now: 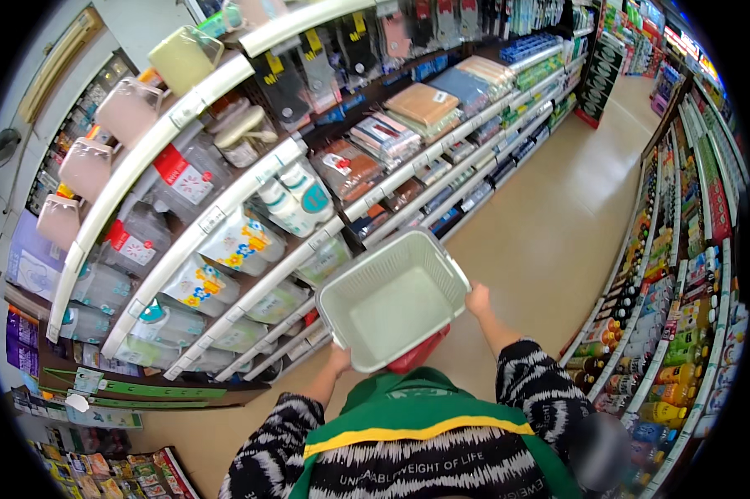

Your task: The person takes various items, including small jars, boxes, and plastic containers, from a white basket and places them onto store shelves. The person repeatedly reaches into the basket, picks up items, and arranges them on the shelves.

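A pale green plastic basket with slatted sides and nothing in it is held out in front of my body. My left hand grips its near left corner. On the opposite short side, my right hand holds the rim near the handle. The fingers of both hands are partly hidden by the basket. Below the basket a red object shows in part, between it and my green apron; what it is I cannot tell.
Shelves on the left hold packs of paper cups, clear plastic cups, folded towels and pastel plastic containers. Shelves on the right carry bottled drinks. A tiled aisle floor runs between them. Packaged goods stand at the lower left.
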Demonstrator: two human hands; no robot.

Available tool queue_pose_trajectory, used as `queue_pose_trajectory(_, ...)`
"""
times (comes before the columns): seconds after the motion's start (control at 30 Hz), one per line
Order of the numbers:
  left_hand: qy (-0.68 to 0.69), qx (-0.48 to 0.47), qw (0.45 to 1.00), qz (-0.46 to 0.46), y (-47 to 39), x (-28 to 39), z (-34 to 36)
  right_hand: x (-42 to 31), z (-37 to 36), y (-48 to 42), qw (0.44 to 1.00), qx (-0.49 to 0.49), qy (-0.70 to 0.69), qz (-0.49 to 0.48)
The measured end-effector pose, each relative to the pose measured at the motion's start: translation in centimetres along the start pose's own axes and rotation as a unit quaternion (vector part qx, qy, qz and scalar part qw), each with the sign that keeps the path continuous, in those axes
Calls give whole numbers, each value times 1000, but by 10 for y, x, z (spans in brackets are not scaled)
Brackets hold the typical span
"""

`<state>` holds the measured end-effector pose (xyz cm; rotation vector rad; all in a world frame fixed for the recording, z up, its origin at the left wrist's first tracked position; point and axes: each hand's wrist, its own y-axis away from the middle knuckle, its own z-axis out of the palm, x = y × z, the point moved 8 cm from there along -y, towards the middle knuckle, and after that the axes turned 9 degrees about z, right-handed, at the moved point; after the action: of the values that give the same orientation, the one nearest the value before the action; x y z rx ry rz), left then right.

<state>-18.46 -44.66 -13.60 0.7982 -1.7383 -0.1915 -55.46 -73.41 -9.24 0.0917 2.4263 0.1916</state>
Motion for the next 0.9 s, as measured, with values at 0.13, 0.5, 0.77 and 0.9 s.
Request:
queue_pose_trajectory(0.13, -10, 16, 1000, -14, -38, -11, 21, -8, -27, -18, 1000, -9, -14, -1)
queue_pose_trajectory(0.5, 173, 108, 972, 113, -36, 60, 45, 8, -25, -56, 983, -109, -61, -131)
queue_pose_trajectory(0.77, 5, 211, 977, -41, 20, 58, 60, 20, -23, -71, 959, -237, 83, -129)
queue_pose_trajectory(0.9, -127, 222, 953, -165, 36, 50, 57, 10, -18, -61, 948, -261, 72, -168)
